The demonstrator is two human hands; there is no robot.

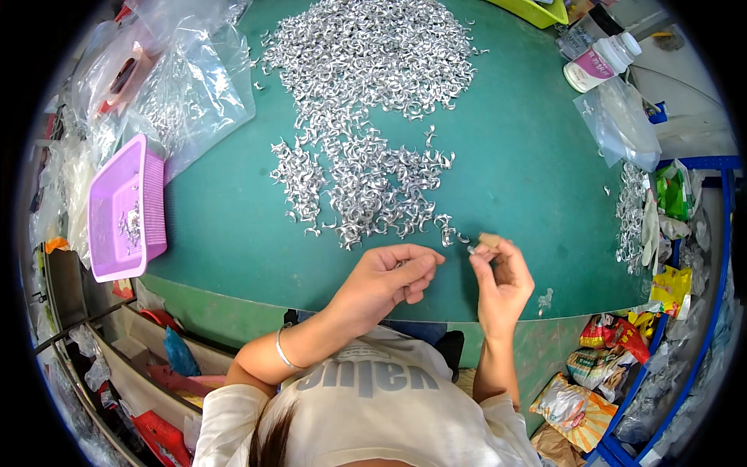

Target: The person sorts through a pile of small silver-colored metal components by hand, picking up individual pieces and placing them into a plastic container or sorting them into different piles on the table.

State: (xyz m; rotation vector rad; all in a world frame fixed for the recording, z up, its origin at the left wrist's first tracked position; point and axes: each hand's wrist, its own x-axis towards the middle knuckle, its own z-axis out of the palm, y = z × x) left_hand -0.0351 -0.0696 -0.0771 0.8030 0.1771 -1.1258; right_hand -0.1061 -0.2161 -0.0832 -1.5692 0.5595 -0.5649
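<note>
Metal pieces (373,58); silvery, shiny, curved; right grip (503,284) pinching one; left grip (381,276) curled, contents unclear

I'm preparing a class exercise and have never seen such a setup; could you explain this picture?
There's no machine: a person works by hand. The picture comes from a wide fisheye camera worn on the head, looking down, so straight edges bend. On the green table lie many small curved silvery pieces, with a purple basket at its left edge. The right hand seems to pinch one small silvery piece; the left hand is curled, its contents hard to tell.
</note>
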